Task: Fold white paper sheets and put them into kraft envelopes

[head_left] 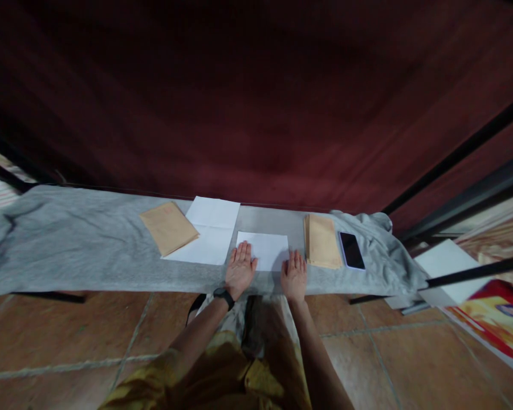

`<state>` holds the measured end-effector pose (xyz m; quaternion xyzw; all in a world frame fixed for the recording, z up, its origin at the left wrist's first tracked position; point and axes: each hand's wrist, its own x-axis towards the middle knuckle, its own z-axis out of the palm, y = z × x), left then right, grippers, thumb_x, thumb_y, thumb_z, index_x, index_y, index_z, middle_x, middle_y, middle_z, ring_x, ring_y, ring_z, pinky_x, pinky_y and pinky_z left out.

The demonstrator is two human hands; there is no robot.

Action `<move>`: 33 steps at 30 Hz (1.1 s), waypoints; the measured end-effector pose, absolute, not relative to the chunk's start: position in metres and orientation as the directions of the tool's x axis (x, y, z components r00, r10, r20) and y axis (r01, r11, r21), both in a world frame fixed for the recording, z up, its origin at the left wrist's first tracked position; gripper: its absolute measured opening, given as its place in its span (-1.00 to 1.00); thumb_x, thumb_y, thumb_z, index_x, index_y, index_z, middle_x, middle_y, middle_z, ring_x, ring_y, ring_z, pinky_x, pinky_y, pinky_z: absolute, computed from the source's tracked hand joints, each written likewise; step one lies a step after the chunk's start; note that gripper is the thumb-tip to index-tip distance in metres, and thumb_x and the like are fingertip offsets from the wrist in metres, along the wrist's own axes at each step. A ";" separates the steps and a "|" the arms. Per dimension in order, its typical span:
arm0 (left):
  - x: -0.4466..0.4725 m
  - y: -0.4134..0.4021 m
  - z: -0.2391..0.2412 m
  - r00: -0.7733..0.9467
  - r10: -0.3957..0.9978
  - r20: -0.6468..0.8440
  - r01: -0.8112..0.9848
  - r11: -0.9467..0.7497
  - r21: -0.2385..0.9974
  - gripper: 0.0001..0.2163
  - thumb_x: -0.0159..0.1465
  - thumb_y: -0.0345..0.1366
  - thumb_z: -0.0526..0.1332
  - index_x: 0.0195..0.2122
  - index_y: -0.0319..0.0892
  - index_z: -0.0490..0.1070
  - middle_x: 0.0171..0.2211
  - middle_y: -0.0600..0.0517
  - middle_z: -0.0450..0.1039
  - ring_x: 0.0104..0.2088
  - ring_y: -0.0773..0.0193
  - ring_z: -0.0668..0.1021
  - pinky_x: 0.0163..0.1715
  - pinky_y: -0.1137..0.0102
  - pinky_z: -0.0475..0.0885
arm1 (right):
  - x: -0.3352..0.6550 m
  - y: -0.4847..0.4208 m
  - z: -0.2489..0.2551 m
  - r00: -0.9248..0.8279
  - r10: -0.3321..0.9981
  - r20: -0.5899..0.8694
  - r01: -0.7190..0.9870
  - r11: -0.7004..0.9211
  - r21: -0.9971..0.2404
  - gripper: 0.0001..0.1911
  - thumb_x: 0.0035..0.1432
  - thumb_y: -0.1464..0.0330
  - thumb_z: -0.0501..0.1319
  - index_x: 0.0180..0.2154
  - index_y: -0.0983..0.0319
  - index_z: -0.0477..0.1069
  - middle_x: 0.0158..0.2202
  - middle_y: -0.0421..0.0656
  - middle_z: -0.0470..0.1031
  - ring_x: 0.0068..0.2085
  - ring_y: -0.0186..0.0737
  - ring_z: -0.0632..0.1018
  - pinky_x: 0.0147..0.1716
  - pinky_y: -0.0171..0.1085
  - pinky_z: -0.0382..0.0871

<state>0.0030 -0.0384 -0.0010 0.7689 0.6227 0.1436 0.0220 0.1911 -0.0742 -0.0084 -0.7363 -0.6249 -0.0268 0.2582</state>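
A folded sheet of white paper (pixel 268 250) lies flat on the grey cloth in front of me. My left hand (pixel 240 267) rests palm down over its left side, fingers stretched out. At the sheet's right edge lies my right hand (pixel 294 275), also flat, with the fingers extended. Left of the folded sheet is a larger white sheet (pixel 214 233) with a crease across it. A few brown envelopes (pixel 170 226) partly cover that sheet. Beyond my right hand sits a stack of brown envelopes (pixel 324 240).
A smartphone (pixel 351 250) lies right of the envelope stack. The narrow table is covered by a wrinkled grey cloth (pixel 89 239). A dark red curtain (pixel 256 114) hangs behind it. Black metal bars (pixel 465 148) slant at the right, near a red and yellow printed box (pixel 496 319).
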 end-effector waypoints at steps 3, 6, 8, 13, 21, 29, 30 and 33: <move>0.003 -0.038 -0.003 0.185 0.964 0.193 0.947 -0.227 0.227 -0.43 0.43 -0.14 -0.10 0.40 -0.35 0.04 0.40 -0.19 0.02 0.41 0.07 0.08 0.38 0.09 -0.01 | 0.184 -0.065 -0.004 0.120 0.926 0.357 0.942 0.007 -0.336 -0.48 0.40 0.33 -0.06 0.29 0.38 0.21 0.35 0.12 0.20 0.36 0.01 0.20 0.28 0.05 0.12; 0.003 -0.038 -0.005 0.189 0.958 0.213 0.947 -0.235 0.218 -0.43 0.43 -0.14 -0.10 0.40 -0.33 0.03 0.39 -0.19 0.04 0.41 0.07 0.09 0.38 0.07 0.01 | 0.174 -0.055 0.000 0.028 0.946 0.322 0.940 0.085 -0.330 -0.49 0.40 0.35 -0.06 0.31 0.35 0.19 0.35 0.08 0.20 0.36 -0.07 0.20 0.30 0.00 0.10; 0.003 -0.038 -0.006 0.186 0.956 0.225 0.950 -0.233 0.207 -0.43 0.43 -0.14 -0.10 0.40 -0.32 0.05 0.39 -0.18 0.05 0.41 0.08 0.10 0.38 0.09 0.02 | 0.167 -0.050 0.001 -0.035 0.958 0.284 0.940 0.128 -0.317 -0.49 0.40 0.35 -0.07 0.31 0.33 0.19 0.36 0.04 0.19 0.36 -0.11 0.21 0.32 -0.04 0.07; 0.002 -0.039 -0.006 0.183 0.959 0.217 0.952 -0.228 0.203 -0.43 0.43 -0.14 -0.10 0.39 -0.34 0.06 0.40 -0.18 0.04 0.41 0.09 0.10 0.38 0.12 0.01 | 0.158 -0.047 0.001 -0.103 0.971 0.216 0.946 0.163 -0.280 -0.49 0.45 0.29 -0.12 0.32 0.29 0.20 0.37 -0.01 0.17 0.38 -0.10 0.18 0.35 -0.03 -0.03; 0.017 -0.033 0.004 0.211 0.960 0.183 0.936 -0.252 0.244 -0.48 0.45 -0.20 -0.14 0.36 -0.34 0.12 0.40 -0.17 0.07 0.41 0.08 0.08 0.38 0.10 0.00 | 0.154 -0.050 0.002 -0.063 0.978 0.201 0.954 0.118 -0.275 -0.49 0.45 0.29 -0.13 0.34 0.24 0.15 0.39 -0.04 0.14 0.39 -0.07 0.15 0.35 0.05 -0.11; 0.022 -0.025 0.007 0.414 0.893 0.174 0.856 -0.447 0.260 -0.52 0.46 -0.22 -0.14 0.35 -0.21 0.18 0.37 -0.05 0.15 0.40 0.15 0.13 0.39 0.10 -0.02 | 0.157 -0.051 0.000 -0.092 0.974 0.209 0.957 0.144 -0.250 -0.47 0.41 0.37 -0.11 0.36 0.23 0.12 0.39 -0.03 0.15 0.39 -0.07 0.15 0.35 0.06 -0.08; 0.020 -0.025 0.007 0.420 0.890 0.177 0.855 -0.454 0.252 -0.52 0.46 -0.22 -0.14 0.35 -0.20 0.17 0.37 -0.04 0.15 0.40 0.15 0.12 0.39 0.10 -0.02 | 0.157 -0.051 0.000 -0.092 0.972 0.214 0.958 0.145 -0.247 -0.47 0.41 0.37 -0.11 0.36 0.22 0.13 0.39 -0.03 0.15 0.38 -0.06 0.16 0.34 0.06 -0.08; 0.017 -0.026 0.007 0.430 0.884 0.184 0.856 -0.464 0.227 -0.52 0.46 -0.20 -0.12 0.36 -0.17 0.16 0.37 -0.03 0.15 0.40 0.15 0.12 0.39 0.09 -0.03 | 0.157 -0.051 -0.003 -0.084 0.967 0.242 0.960 0.144 -0.242 -0.47 0.41 0.36 -0.11 0.34 0.24 0.15 0.38 0.00 0.15 0.38 -0.04 0.18 0.33 0.08 -0.07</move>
